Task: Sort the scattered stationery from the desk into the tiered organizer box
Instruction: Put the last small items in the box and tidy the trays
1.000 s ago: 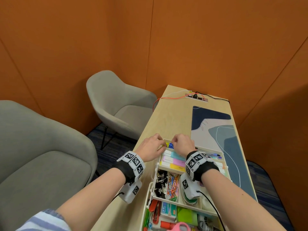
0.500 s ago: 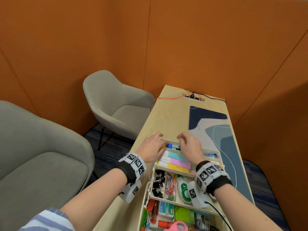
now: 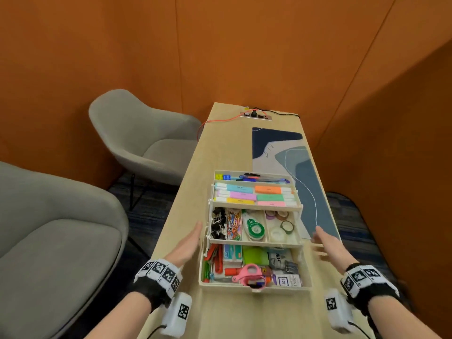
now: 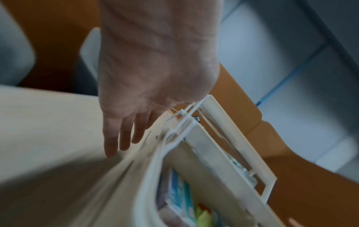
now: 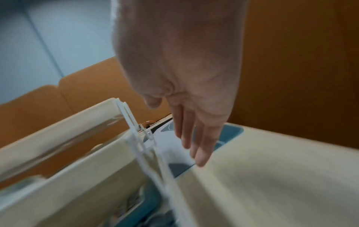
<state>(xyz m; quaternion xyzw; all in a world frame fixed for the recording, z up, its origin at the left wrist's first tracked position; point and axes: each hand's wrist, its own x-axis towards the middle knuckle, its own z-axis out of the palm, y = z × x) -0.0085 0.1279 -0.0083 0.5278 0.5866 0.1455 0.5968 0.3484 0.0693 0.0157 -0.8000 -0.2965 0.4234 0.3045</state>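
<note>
The cream tiered organizer box (image 3: 255,288) stands fanned out on the wooden desk. Its top tier holds pens and coloured highlighters (image 3: 254,195). The middle tier holds binder clips, paper clips (image 3: 233,227), correction tape and tape rolls. The bottom tier holds pink scissors (image 3: 248,274), sticky notes and small boxes. My left hand (image 3: 188,243) hovers flat beside the box's left side, fingers straight, holding nothing. My right hand (image 3: 326,243) hovers flat beside the right side, blurred, also holding nothing. The wrist views show straight fingers (image 4: 124,138) (image 5: 194,145) next to the box walls.
A blue patterned desk mat (image 3: 293,172) lies right of the box. A power outlet with an orange cable (image 3: 255,115) sits at the desk's far end. Two grey armchairs (image 3: 144,140) stand left of the desk. Orange walls enclose the desk.
Both hands have drawn back from the top tier's far rim and spread apart to the box's two sides. The head view has tilted down, showing all three tiers.
</note>
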